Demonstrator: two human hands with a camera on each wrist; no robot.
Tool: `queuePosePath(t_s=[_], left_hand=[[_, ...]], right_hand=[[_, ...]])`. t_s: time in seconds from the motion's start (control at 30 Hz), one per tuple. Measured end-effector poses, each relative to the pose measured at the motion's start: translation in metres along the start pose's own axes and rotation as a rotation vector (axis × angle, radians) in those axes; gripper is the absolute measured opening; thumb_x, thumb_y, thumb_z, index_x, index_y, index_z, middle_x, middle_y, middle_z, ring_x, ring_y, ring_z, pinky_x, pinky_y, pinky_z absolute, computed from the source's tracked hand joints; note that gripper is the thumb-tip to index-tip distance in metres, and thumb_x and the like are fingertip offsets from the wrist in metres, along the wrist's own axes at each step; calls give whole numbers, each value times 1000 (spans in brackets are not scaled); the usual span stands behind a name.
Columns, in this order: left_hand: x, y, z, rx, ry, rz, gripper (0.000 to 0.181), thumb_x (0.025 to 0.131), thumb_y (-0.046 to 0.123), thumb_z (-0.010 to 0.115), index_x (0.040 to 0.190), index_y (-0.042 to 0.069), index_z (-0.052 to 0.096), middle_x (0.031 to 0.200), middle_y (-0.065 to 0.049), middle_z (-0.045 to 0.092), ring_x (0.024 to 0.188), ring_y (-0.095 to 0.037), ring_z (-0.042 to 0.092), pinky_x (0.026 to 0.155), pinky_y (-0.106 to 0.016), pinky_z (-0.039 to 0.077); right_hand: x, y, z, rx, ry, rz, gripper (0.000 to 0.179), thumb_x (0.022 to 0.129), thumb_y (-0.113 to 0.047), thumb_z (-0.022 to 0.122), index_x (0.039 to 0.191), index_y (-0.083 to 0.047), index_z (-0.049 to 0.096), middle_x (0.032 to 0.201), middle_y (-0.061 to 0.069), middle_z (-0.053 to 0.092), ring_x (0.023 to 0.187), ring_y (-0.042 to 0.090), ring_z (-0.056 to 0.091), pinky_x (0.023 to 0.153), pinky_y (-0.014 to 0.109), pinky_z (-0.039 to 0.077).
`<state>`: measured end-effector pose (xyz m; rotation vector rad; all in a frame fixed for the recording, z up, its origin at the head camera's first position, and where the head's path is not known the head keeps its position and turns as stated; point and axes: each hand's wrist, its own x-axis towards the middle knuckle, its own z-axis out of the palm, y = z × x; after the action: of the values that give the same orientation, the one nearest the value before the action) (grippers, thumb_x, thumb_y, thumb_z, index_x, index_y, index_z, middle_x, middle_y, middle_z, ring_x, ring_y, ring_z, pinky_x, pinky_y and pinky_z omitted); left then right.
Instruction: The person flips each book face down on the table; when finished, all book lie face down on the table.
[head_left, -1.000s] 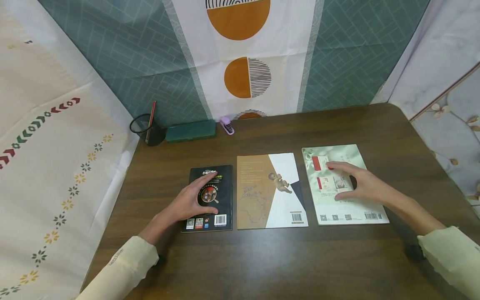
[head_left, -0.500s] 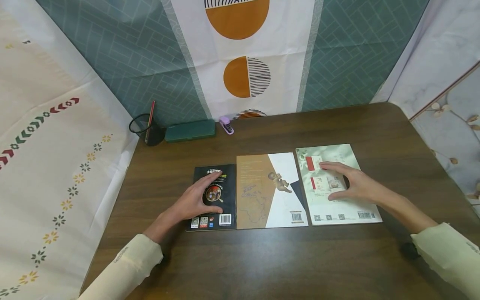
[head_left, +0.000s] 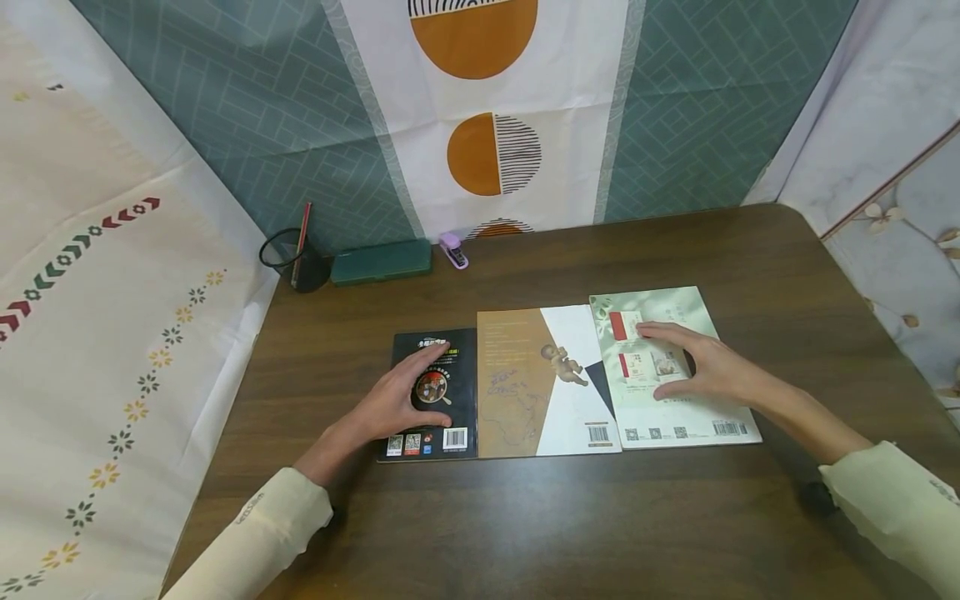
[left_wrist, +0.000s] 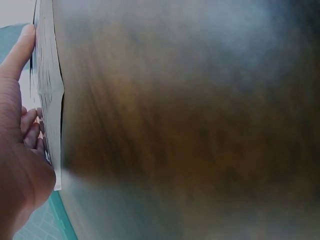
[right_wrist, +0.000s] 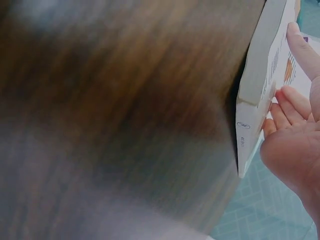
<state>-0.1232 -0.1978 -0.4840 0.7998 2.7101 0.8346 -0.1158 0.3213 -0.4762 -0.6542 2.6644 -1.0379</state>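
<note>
Three books lie in a row, edge to edge, in the head view. On the left is a black book [head_left: 463,379] with a magnifying-glass picture. The middle one is a brown and white book [head_left: 512,350] with a figurine printed on it. A pale green book [head_left: 675,310] is on the right, its left edge at the middle book's. My left hand [head_left: 392,402] rests on the black book, fingers and thumb spread. My right hand [head_left: 708,368] rests likewise on the green book. The wrist views show the page edges [left_wrist: 51,105] and the green book's spine [right_wrist: 245,135].
Along the back of the brown table [head_left: 525,525] stand a black mesh pen holder [head_left: 311,271] with a red pencil, a dark green case [head_left: 382,261] and a purple stapler [head_left: 453,250]. Patterned cloth [head_left: 300,108] hangs behind.
The black book has slid right under my left hand up to the middle book. With my right hand on it, the green book has slid left, closing the gap. The middle book has shifted slightly right.
</note>
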Motion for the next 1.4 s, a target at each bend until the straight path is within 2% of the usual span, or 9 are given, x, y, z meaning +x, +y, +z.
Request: queuePosePath(t_s=[0.6, 0.83, 1.4], left_hand=[[5, 5, 0, -6, -18, -16, 118, 77, 54, 94, 170, 25, 28, 173, -7, 29, 157, -34, 30, 120, -65, 33], [7, 5, 1, -12, -31, -21, 117, 78, 55, 93, 170, 25, 27, 174, -7, 28, 158, -34, 29, 120, -65, 32], [2, 1, -3, 12, -24, 6, 116, 79, 54, 92, 170, 23, 27, 174, -6, 28, 158, -34, 30, 119, -64, 35]], right_hand=[[-1, 1, -4, -5, -12, -18, 99, 78, -33, 97, 159, -5, 47, 166, 20, 39, 152, 49, 30, 113, 73, 32], [-2, 4, -2, -51, -1, -31, 101, 78, -38, 96, 159, -5, 46, 166, 20, 39, 152, 48, 32, 113, 72, 34], [-9, 7, -1, -77, 16, -4, 100, 80, -38, 96, 160, -6, 45, 165, 23, 39, 150, 50, 33, 110, 74, 36]])
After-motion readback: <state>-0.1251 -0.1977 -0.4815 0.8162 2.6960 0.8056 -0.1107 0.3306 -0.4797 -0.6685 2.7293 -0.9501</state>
